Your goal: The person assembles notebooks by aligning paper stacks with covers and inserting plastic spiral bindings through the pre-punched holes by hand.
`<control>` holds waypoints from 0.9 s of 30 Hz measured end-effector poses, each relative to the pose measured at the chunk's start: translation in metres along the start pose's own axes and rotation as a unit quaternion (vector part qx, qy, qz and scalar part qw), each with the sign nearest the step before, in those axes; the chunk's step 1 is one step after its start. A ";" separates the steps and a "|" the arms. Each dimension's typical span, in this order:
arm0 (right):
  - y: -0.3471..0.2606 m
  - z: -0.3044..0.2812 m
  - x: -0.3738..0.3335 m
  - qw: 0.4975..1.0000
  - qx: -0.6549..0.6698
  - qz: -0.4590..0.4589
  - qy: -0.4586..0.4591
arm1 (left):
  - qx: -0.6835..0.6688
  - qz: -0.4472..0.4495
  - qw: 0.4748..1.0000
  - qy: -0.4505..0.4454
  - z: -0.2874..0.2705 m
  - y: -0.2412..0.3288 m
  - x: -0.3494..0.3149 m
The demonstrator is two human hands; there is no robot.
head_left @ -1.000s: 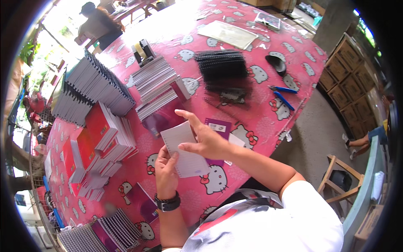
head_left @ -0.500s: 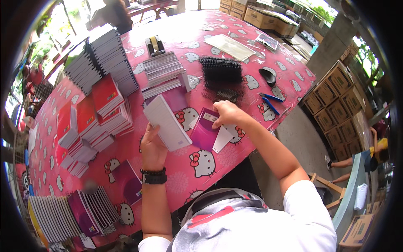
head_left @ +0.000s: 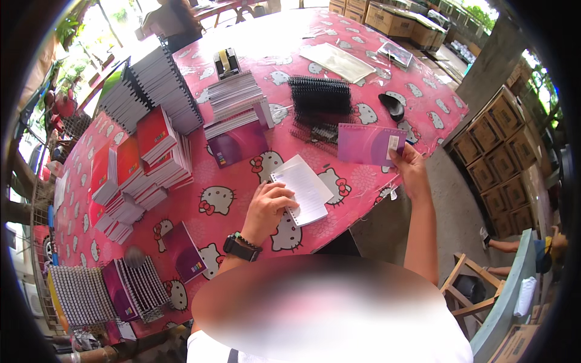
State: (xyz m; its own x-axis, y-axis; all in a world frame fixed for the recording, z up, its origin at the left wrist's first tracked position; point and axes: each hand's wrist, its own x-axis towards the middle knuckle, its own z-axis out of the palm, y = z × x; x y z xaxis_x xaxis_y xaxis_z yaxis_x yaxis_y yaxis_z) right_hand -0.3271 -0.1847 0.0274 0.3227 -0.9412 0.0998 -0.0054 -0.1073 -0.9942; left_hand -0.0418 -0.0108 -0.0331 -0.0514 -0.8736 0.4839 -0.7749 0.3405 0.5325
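A purple punched cover [head_left: 369, 144] is lifted at the table's right edge. My right hand [head_left: 411, 166] pinches it by its lower right corner, next to a small white label. Near the front edge lies a block of white lined sheets [head_left: 305, 193] with punched holes along one side, and another white sheet shows from under it. My left hand [head_left: 271, 209] is closed over the holed left edge of the sheets, fingers bent on top. Black binding coils [head_left: 321, 100] are heaped beyond the sheets.
To the left stand stacks of red-covered notebooks [head_left: 142, 160] and tall spiral-bound piles [head_left: 166, 85]. More sheets [head_left: 236, 97] and a purple cover [head_left: 239, 147] lie mid-table. Bound notebooks [head_left: 82, 296] sit at front left. A black mouse-like object [head_left: 392, 107] is far right.
The lined block has gone from my raised left hand down onto the table, further right. My right hand has lifted the purple cover off the table and carried it right.
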 end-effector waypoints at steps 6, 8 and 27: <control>-0.002 0.018 0.006 0.961 -0.012 0.041 -0.274 | -0.010 -0.002 1.000 0.007 0.001 0.001 0.002; -0.003 0.048 0.016 0.935 -0.061 0.040 -0.348 | -0.061 -0.071 0.995 0.018 0.003 0.002 0.000; 0.020 0.107 -0.001 0.868 -0.338 -0.207 -0.298 | -0.059 -0.219 0.954 0.197 -0.068 0.007 0.026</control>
State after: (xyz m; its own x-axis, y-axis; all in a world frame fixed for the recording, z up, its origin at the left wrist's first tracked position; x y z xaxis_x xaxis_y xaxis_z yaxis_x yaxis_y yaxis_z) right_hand -0.2266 -0.1515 0.0033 0.8609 -0.4661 0.2041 -0.2619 -0.7498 -0.6076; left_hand -0.0055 -0.0076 0.0309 0.5208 -0.7500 0.4078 -0.5895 0.0296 0.8073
